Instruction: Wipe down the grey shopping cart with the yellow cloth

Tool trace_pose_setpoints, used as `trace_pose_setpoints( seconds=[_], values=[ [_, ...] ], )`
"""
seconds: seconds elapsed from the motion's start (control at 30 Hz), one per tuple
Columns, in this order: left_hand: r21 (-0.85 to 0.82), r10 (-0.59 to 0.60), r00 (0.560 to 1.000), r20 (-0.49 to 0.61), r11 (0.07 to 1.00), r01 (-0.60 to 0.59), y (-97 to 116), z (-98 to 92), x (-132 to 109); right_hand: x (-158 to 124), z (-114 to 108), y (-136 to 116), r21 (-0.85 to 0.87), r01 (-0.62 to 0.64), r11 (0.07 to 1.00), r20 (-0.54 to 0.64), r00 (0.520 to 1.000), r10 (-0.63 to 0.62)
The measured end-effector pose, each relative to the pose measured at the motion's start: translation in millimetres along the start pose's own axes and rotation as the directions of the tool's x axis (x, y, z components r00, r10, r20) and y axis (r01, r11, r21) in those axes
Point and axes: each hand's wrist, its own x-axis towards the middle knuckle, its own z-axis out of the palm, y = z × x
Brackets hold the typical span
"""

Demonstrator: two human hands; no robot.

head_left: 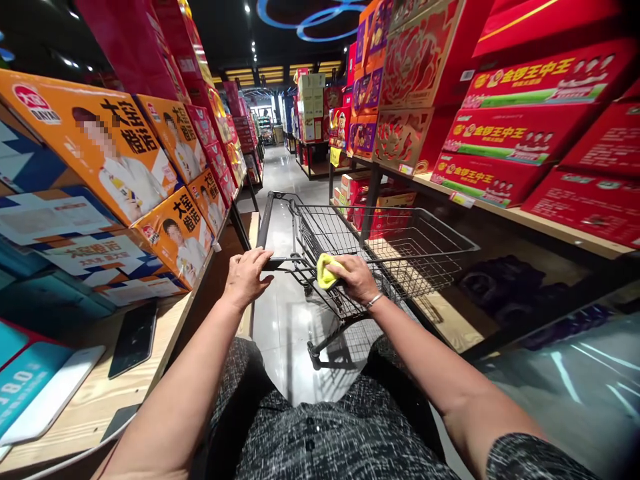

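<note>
A black wire shopping cart (pixel 390 250) stands across the aisle before me, its handle (pixel 264 223) toward the left. My left hand (pixel 249 275) is closed around the near corner of the cart, by the end of the handle; part of the grip is hidden under the fingers. In my right hand (pixel 359 277) is a folded yellow-green cloth (pixel 326 272), pinched between thumb and fingers. That hand rests over the near side of the cart's frame, and where cloth and metal meet is partly covered. Inside the basket, no goods show.
Shelves hem in both sides. Orange drink boxes (pixel 100 147) are stacked at left, red cartons (pixel 500 140) at right. A dark phone (pixel 133 339) and a white tablet-like slab (pixel 63 390) lie on the left wooden shelf. Grey tiled floor (pixel 287 163) runs ahead.
</note>
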Motion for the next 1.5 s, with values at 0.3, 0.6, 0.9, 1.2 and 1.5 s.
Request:
trace_pose_setpoints(
  seconds=[0.3,0.6,0.9,1.2,1.5],
  values=[
    [-0.012,0.127,0.99,0.053,0.992,-0.126,45.4,15.7,20.6,24.7,-3.5,-40.6,-0.076,-0.388,0.919,0.05,0.919,0.392],
    [0.042,0.132,0.991,0.002,0.99,-0.132,15.9,24.9,16.3,68.5,16.2,-76.4,0.124,-0.286,0.95,0.19,0.947,0.26],
    [0.019,0.101,0.995,-0.01,0.995,-0.101,12.2,24.5,17.7,-2.0,-18.3,24.1,-0.129,-0.452,0.883,0.062,0.885,0.462],
    [-0.082,0.141,0.989,0.049,0.987,-0.137,39.8,31.1,32.9,6.4,13.9,-10.7,-0.081,-0.469,0.879,-0.038,0.883,0.468],
    [-0.011,0.164,0.984,0.074,0.986,-0.164,28.4,36.9,33.3,12.0,88.7,-45.1,-0.07,0.115,0.991,-0.042,0.992,-0.118]
  ],
)
